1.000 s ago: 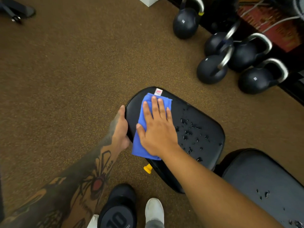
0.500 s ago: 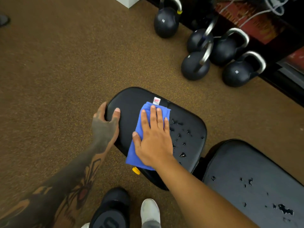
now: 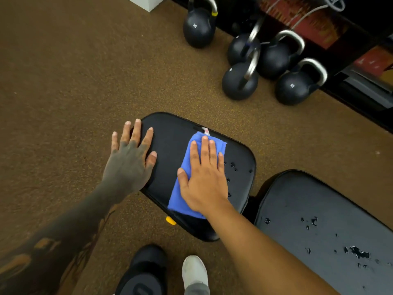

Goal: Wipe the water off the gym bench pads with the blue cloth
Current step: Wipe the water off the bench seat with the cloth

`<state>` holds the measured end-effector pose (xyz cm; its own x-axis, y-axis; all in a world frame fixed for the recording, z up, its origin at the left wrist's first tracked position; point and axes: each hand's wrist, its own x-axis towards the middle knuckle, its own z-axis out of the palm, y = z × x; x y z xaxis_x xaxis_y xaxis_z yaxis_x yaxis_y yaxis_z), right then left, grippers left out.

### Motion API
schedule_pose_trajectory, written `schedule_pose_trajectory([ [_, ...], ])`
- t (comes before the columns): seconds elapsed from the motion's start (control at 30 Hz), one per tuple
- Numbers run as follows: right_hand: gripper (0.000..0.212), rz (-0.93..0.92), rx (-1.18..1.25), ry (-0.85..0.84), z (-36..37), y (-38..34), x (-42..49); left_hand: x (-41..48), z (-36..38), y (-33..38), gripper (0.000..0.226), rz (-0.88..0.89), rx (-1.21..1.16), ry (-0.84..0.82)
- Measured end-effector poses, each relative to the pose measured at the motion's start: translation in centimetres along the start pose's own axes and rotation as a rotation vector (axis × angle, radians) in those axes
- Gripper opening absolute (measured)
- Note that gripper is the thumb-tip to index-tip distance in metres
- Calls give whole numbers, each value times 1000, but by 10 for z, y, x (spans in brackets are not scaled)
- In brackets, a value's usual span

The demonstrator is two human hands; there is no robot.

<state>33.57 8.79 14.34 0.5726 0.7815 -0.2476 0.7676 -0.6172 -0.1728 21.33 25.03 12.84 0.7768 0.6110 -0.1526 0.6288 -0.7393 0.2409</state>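
Observation:
The black seat pad of the gym bench lies in the middle of the head view. My right hand presses flat on the folded blue cloth on the pad's right half. A few water drops sit just right of my fingers. My left hand rests flat with spread fingers on the pad's left edge, holding nothing. The longer back pad at lower right carries several water drops.
Several black kettlebells stand on the brown floor beyond the bench, in front of a dark shelf. A yellow knob sticks out under the seat pad. A black weight plate and my white shoe are at the bottom.
My right hand has slid the cloth rightward across the seat pad, and fewer drops show there. My left hand has let go of the pad's edge and now lies flat on it.

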Motion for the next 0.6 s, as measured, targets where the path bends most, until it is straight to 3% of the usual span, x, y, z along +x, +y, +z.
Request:
schedule_pose_trajectory([
  [0.13,77,108,28,22,-6,-11,29,0,-1,1,68,38,34,-28],
  [0.33,76,-51,41,15,6,-18,-20,-1,-3,3,68,82,42,-14],
  [0.6,76,211,62,34,-4,6,6,-3,-1,17,69,148,68,-39],
])
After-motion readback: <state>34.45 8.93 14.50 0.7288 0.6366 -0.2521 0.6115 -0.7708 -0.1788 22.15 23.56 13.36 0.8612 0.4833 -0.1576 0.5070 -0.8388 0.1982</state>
